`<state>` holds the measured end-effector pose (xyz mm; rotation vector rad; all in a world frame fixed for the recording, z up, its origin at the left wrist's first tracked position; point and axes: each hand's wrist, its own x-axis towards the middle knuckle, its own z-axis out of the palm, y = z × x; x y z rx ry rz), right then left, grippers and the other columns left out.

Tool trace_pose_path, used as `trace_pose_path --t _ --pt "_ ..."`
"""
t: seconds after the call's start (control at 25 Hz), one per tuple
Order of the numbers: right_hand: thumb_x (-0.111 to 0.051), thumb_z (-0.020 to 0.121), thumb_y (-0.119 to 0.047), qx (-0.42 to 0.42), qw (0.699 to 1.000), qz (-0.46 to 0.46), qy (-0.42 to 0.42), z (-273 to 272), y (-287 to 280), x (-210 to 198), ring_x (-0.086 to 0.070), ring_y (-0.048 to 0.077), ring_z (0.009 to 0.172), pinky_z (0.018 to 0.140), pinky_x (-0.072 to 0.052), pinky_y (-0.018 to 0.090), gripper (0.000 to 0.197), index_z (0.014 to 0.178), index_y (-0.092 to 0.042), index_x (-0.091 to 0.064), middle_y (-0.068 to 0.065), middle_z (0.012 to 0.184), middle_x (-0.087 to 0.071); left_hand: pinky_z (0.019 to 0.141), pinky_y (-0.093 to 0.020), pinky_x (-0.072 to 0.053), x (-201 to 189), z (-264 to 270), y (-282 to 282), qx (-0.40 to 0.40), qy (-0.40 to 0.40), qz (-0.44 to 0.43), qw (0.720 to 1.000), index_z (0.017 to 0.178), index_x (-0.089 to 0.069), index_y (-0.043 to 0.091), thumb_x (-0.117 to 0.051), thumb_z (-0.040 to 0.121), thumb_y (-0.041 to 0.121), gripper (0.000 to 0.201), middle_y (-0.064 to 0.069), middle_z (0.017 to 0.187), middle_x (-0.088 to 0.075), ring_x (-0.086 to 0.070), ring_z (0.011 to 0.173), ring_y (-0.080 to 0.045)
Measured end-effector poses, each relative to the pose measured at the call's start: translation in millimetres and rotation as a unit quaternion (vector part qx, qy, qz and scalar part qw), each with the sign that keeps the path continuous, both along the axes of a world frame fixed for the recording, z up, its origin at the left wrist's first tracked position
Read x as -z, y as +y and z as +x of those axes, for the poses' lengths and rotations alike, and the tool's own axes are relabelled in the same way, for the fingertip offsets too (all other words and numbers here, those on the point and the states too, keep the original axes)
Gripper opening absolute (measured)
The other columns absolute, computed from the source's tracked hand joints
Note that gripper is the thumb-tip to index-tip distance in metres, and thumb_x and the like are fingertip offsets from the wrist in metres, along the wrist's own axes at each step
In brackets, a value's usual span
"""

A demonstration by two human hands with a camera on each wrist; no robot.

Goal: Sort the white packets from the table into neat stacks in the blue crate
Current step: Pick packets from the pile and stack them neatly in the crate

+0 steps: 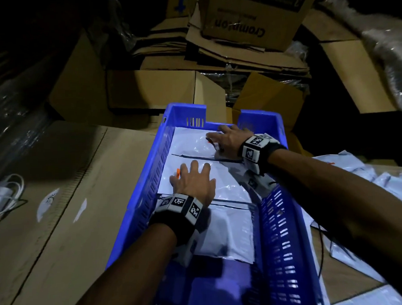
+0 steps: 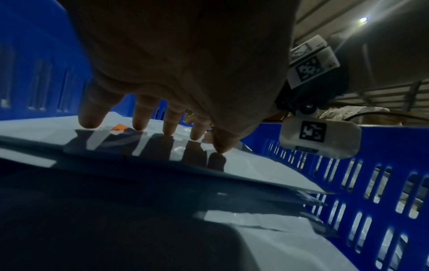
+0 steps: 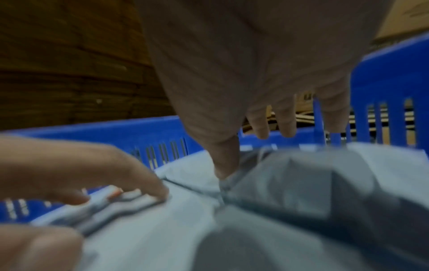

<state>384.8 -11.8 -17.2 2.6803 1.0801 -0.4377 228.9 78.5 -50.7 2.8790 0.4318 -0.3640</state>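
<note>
The blue crate (image 1: 278, 218) stands lengthwise in front of me with white packets in three flat stacks. My left hand (image 1: 192, 180) lies flat, fingers spread, on the middle packet (image 1: 222, 172). In the left wrist view the left hand (image 2: 141, 119) has straight fingertips pressing on the glossy packet (image 2: 255, 168). My right hand (image 1: 225, 139) rests with spread fingers on the far packet (image 1: 190, 141). The blurred right wrist view shows the right hand (image 3: 262, 119) over a rumpled packet (image 3: 313, 183), thumb touching it. The near stack (image 1: 227, 230) lies untouched.
Loose white packets (image 1: 383, 189) lie on the table right of the crate. Flat cardboard (image 1: 58, 206) covers the surface to the left, with a white cable (image 1: 11, 188) at its edge. Cardboard boxes (image 1: 150, 89) pile up behind the crate.
</note>
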Motion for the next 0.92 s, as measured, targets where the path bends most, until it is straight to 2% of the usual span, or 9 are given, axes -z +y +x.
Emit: trace_pose_path --t 0.12,0.2,0.28,0.36,0.52,0.68,0.8,0.92 --pt "-0.049 0.096 -0.045 0.025 1.000 0.001 0.002 -3 -13 -33 -0.046 0.031 0.131 0.106 -0.040 0.044 0.047 0.141 -0.032 -0.046 0.005 0.145 -0.047 0.099 -0.046 -0.034 -25 -1 -3 0.004 -0.011 0.018 1.000 0.128 -0.046 0.019 -0.034 0.099 0.040 0.038 -0.008 0.134 -0.046 -0.041 0.125 -0.031" --pt "-0.051 0.096 -0.044 0.039 0.999 0.007 -0.001 -10 -31 -61 -0.052 0.030 0.126 0.099 -0.043 0.038 0.040 0.133 -0.029 -0.054 0.004 0.139 -0.054 0.097 -0.043 -0.036 -47 -2 -8 0.016 -0.038 0.027 0.999 0.125 -0.051 0.015 -0.035 0.099 0.037 0.037 -0.010 0.131 -0.052 -0.046 0.122 -0.032" --pt "-0.052 0.096 -0.042 0.048 0.998 0.031 -0.009 -24 -62 -86 -0.056 0.031 0.118 0.089 -0.045 0.036 0.027 0.117 -0.028 -0.061 0.005 0.129 -0.060 0.094 -0.041 -0.038 -71 -5 -19 0.036 -0.070 0.025 0.997 0.121 -0.054 0.014 -0.036 0.099 0.035 0.036 -0.011 0.127 -0.055 -0.048 0.119 -0.034" --pt "-0.052 0.095 -0.042 0.086 0.994 0.070 -0.003 -48 -104 -107 -0.059 0.032 0.111 0.086 -0.047 0.036 0.018 0.103 -0.028 -0.061 0.005 0.119 -0.063 0.092 -0.040 -0.040 -96 -9 -35 0.060 -0.107 0.025 0.992 0.119 -0.056 0.014 -0.037 0.098 0.035 0.035 -0.012 0.125 -0.058 -0.050 0.116 -0.036" --pt "-0.053 0.095 -0.044 0.199 0.967 0.159 -0.001 -115 -202 -123 -0.063 0.028 0.107 0.087 -0.050 0.038 0.024 0.111 -0.030 -0.064 -0.001 0.115 -0.067 0.086 -0.041 -0.041 -144 -18 -91 0.140 -0.185 0.031 0.972 0.118 -0.057 0.015 -0.038 0.098 0.037 0.036 -0.013 0.121 -0.059 -0.052 0.114 -0.036" --pt "-0.054 0.096 -0.044 0.282 0.941 0.189 -0.008 -172 -285 -100 -0.063 0.021 0.105 0.085 -0.051 0.037 0.033 0.123 -0.027 -0.062 -0.003 0.115 -0.068 0.078 -0.039 -0.039 -162 -25 -165 0.213 -0.219 0.017 0.952 0.112 -0.058 0.016 -0.040 0.097 0.039 0.033 -0.013 0.117 -0.061 -0.055 0.110 -0.037" --pt "-0.052 0.098 -0.042 0.342 0.922 0.183 0.013 -198 -327 -59 -0.062 0.026 0.106 0.084 -0.050 0.038 0.035 0.128 -0.024 -0.059 -0.001 0.115 -0.068 0.078 -0.038 -0.039 -150 -22 -219 0.221 -0.170 -0.025 0.960 0.111 -0.059 0.016 -0.041 0.096 0.037 0.032 -0.014 0.120 -0.060 -0.055 0.111 -0.038" --pt "-0.058 0.094 -0.040 0.368 0.905 0.191 0.096 -210 -343 -6 -0.061 0.028 0.109 0.089 -0.048 0.035 0.033 0.121 -0.021 -0.063 0.005 0.115 -0.069 0.074 -0.038 -0.039 -124 -18 -262 0.210 -0.094 -0.058 0.971 0.112 -0.057 0.012 -0.043 0.096 0.035 0.032 -0.017 0.118 -0.060 -0.055 0.105 -0.039"
